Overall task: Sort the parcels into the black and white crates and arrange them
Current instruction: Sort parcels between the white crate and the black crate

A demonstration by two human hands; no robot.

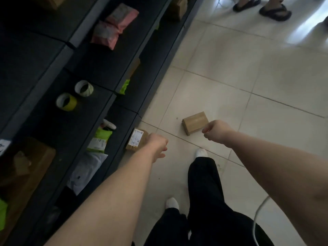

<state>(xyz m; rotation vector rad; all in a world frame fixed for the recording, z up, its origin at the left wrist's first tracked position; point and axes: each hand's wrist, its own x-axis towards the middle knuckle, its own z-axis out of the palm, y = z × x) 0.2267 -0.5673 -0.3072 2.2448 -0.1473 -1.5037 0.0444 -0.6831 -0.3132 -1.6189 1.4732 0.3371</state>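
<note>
Two small cardboard parcels lie on the tiled floor. One brown box (194,122) sits out on the tiles; my right hand (217,131) hovers over its right corner, fingers loosely curled and holding nothing. A labelled box (136,139) rests against the base of the dark shelving; my left hand (158,145) hangs in front of its right side, fingers drooping and empty. Neither hand touches a box as far as I can tell. No black or white crate is in view.
Dark shelving (124,80) runs along the left with pink bags (113,25), green-and-white bags (100,141), a white bag (87,171), two tape rolls (66,102) and brown boxes (26,166). My feet (201,152) stand on the tiles. Another person's sandalled feet (275,10) are at the top right. A white cable (257,213) hangs at right.
</note>
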